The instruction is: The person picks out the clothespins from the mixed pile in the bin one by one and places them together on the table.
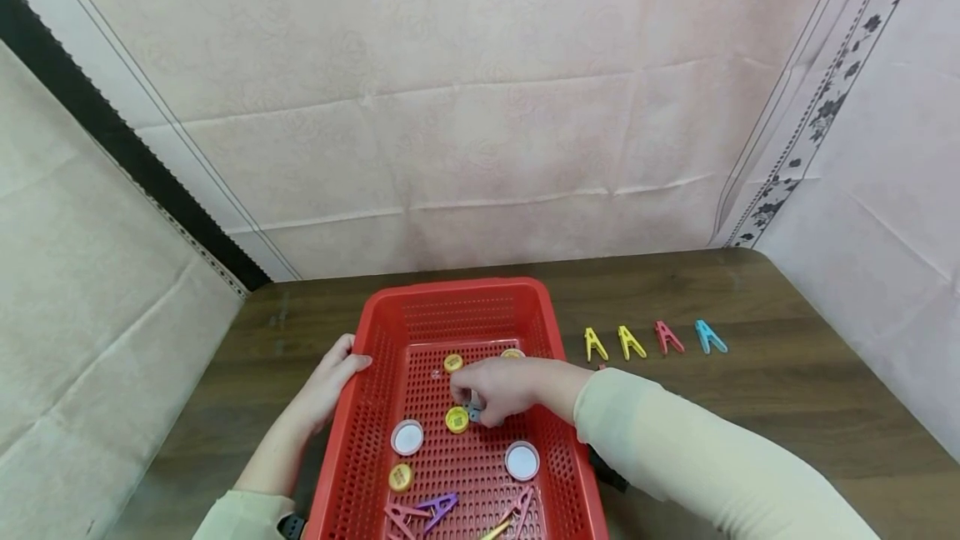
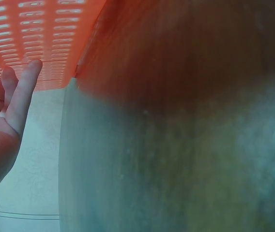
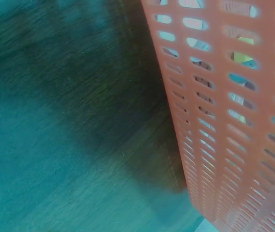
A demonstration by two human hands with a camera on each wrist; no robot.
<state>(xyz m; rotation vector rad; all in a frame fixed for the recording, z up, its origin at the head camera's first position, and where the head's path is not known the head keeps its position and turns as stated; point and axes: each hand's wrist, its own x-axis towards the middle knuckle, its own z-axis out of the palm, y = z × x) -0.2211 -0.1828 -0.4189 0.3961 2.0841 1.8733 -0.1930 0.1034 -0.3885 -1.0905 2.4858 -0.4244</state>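
Note:
A red plastic basket (image 1: 480,283) with slotted walls stands on the wooden table. My left hand (image 1: 333,377) grips its left rim; the left wrist view shows fingers (image 2: 23,96) against the outer wall. Inside the basket, my right hand (image 1: 491,386) bends its fingers around a small grey-blue piece (image 1: 474,412), whose kind is mostly hidden. Beside that piece lies a yellow cap (image 1: 457,419), with another yellow cap (image 1: 453,362) farther back. The right wrist view shows only the basket's outer wall (image 3: 215,87) and table; the hand is out of sight there.
White caps (image 1: 407,437) (image 1: 522,461), a yellow cap (image 1: 401,477), a purple clothespin (image 1: 439,510) and pink clothespins (image 1: 405,517) lie in the basket. On the table to the right stands a row of yellow (image 1: 595,345), pink and blue clothespins (image 1: 709,337). Cloth walls (image 1: 480,148) enclose the table.

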